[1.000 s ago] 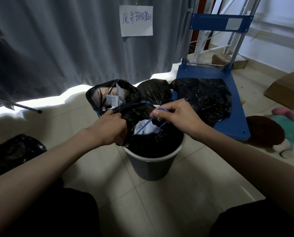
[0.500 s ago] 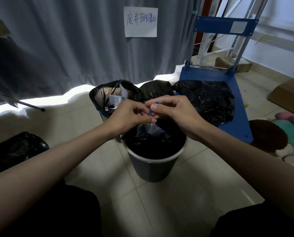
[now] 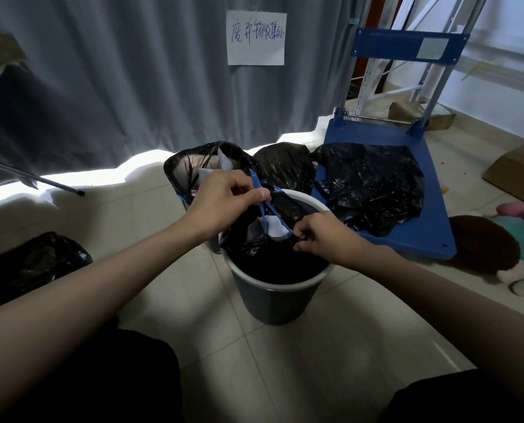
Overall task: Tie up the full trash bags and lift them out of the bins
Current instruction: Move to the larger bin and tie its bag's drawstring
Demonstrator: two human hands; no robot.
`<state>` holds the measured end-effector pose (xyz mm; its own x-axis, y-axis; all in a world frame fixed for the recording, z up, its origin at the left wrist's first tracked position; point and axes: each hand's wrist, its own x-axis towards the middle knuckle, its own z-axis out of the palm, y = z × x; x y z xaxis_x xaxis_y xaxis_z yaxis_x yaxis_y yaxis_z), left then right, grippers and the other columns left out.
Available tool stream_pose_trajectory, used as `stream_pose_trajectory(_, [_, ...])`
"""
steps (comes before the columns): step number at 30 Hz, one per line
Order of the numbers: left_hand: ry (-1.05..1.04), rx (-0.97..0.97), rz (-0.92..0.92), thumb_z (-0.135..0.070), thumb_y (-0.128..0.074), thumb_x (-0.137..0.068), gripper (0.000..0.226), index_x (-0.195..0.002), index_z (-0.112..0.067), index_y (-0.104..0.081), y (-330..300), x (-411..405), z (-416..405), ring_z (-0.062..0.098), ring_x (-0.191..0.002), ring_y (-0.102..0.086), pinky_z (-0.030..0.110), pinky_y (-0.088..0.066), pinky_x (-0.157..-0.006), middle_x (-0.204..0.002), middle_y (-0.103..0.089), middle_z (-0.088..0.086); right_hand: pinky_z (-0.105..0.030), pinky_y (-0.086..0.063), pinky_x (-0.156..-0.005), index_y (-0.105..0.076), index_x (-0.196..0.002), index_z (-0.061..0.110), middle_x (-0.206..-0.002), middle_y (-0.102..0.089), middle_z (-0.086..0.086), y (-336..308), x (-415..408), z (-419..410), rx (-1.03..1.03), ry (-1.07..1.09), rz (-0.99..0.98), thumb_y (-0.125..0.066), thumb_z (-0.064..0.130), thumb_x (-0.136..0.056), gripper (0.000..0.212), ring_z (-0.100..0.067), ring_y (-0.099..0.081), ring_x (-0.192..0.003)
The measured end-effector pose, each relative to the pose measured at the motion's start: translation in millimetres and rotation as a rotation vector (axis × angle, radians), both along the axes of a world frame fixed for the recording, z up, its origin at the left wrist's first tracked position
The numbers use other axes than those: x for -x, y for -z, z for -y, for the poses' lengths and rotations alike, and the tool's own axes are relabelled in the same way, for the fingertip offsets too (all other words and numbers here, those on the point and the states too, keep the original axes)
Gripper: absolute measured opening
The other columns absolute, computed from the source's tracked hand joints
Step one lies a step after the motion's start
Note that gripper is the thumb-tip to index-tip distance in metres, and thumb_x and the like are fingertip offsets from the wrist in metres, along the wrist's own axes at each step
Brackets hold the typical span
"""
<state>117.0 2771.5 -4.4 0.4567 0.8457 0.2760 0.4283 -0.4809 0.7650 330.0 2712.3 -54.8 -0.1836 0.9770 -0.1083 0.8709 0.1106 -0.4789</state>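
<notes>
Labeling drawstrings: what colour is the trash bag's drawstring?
Blue drawstring on the black trash bag, head view.

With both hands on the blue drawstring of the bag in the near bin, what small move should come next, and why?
Probably pull the left hand up and away, since it pinches the blue drawstring while the right hand grips the bag edge, and white paper shows through the open mouth.

Blue cart (image 3: 413, 239), plush toy (image 3: 511, 245) (floor), paper sign (image 3: 256, 38) on curtain (image 3: 102, 71)
</notes>
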Motion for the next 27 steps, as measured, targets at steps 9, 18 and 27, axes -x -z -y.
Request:
stream_pose_trajectory(9, [-0.02, 0.14, 0.021, -0.025, -0.064, -0.091, 0.041, -0.052, -0.036, -0.066, -0.2, -7.7, 6.3, 0.028, -0.091, -0.069, 0.051, -0.051, -0.087, -0.085, -0.072, 0.011, -0.026, -0.042, -0.054, -0.037, -0.059, 0.015, -0.058, -0.043, -0.005, 12.7, -3.4, -6.7, 0.13, 0.01, -0.005, -0.076, 0.005, -0.079, 0.045, -0.015, -0.044, -0.052])
stream_pose_trajectory(18, [-0.114, 0.287, 0.193, -0.034, -0.018, -0.101, 0.071, -0.066, -0.005, -0.073, -24.2, -16.3, -19.0, 0.011, -0.056, -0.046, 0.029, -0.036, -0.06, -0.079, -0.071, 0.019, -0.015, -0.038, -0.051, -0.068, -0.082, 0.009, -0.067, -0.057, 0.0, -19.4, -14.3, -35.8, 0.032, 0.127, -0.477, -0.085, 0.038, -0.072, 0.034, -0.006, -0.048, -0.055])
stream_pose_trajectory(27, [-0.149, 0.186, 0.084, -0.03, -0.048, -0.099, 0.036, -0.086, -0.018, -0.079, -22.7, -29.0, -57.1, -0.003, -0.054, -0.05, 0.016, -0.04, -0.06, -0.073, -0.068, -0.004, -0.028, -0.048, -0.084, -0.063, -0.117, 0.009, -0.104, -0.068, -0.012, 35.6, -19.4, -78.9, 0.002, 0.48, -0.162, -0.071, 0.034, -0.087, 0.04, -0.025, -0.063, -0.096])
